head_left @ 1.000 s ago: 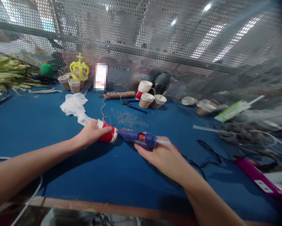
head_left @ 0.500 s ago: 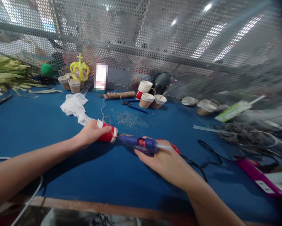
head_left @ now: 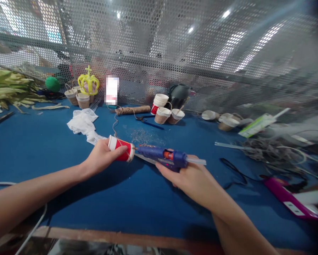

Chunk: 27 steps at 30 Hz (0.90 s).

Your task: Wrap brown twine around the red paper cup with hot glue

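Red-and-white paper cup [head_left: 126, 156] is resting sideways in the left hand [head_left: 101, 156], under the thumb and short of the right hand's [head_left: 190, 177] fingers. The nozzle [head_left: 135, 148] of a blue hot glue gun [head_left: 153, 153] is pointing at the cup's end beyond the left thumb tip, touching or just beside it; which one is hard to tell. The cup is looking light and thin-walled, so a hard squeeze would probably be denting it, while the paper is likely giving fair grip. The side wall under the thumb is seeming the best hold, well clear of a nozzle that may be hot. Twine [head_left: 114, 128] is trailing away beyond the left fingers, limp and easily snagged.

The left fingers are grasping the cup: the thumb is lying across the upper wall, the others are curling out of sight. The left forearm is reaching in from the left, wrist nearly straight. The right fingers are wrapping the glue gun's mostly hidden handle, back of the hand facing up, forearm slanting in from the lower right. Above the right knuckles, a translucent glue stick [head_left: 197, 161] is jutting out
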{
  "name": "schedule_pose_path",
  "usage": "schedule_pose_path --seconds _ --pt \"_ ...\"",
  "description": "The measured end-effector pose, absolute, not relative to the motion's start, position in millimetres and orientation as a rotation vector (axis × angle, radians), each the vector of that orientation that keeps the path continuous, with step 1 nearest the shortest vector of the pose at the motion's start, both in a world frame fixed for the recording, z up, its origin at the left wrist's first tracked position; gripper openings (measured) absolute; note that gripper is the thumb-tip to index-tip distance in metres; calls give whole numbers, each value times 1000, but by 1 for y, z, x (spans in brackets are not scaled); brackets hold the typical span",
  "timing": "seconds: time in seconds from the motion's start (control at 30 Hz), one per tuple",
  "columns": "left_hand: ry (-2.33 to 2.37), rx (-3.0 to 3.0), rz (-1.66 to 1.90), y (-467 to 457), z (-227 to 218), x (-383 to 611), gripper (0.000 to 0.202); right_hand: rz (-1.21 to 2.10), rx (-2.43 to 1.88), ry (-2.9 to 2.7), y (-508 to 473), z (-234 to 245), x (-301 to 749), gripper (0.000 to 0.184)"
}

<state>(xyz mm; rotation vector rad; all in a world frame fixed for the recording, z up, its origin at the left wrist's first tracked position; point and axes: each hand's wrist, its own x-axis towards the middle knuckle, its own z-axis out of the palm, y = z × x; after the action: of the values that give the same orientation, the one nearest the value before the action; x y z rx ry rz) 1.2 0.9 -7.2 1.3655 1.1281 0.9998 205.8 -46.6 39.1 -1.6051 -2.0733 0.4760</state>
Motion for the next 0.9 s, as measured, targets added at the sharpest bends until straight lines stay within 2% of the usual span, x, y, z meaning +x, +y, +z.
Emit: schedule_pose_path --seconds 0.27,0.37,0.47,0.67,0.8,0.9 --pt "1124 1513 1066 -2 -11 -2 20 447 -1643 -2060 -45 43 210 25" --pt "1097 1583 1096 -2 -13 -4 21 654 -1689 -1967 -42 46 213 30" --pt "1088 1613 1112 -3 -14 -5 23 889 -1526 -1795 -32 48 219 27" --pt "1094 1626 1125 -4 -13 -6 22 1142 -1498 -1394 11 38 235 27" --pt "1107 1603 1106 -4 -12 -5 22 1160 -1626 -1324 41 25 242 15" --pt "1122 1577 1097 -4 -12 -5 21 1133 -1727 -1370 55 14 243 18"
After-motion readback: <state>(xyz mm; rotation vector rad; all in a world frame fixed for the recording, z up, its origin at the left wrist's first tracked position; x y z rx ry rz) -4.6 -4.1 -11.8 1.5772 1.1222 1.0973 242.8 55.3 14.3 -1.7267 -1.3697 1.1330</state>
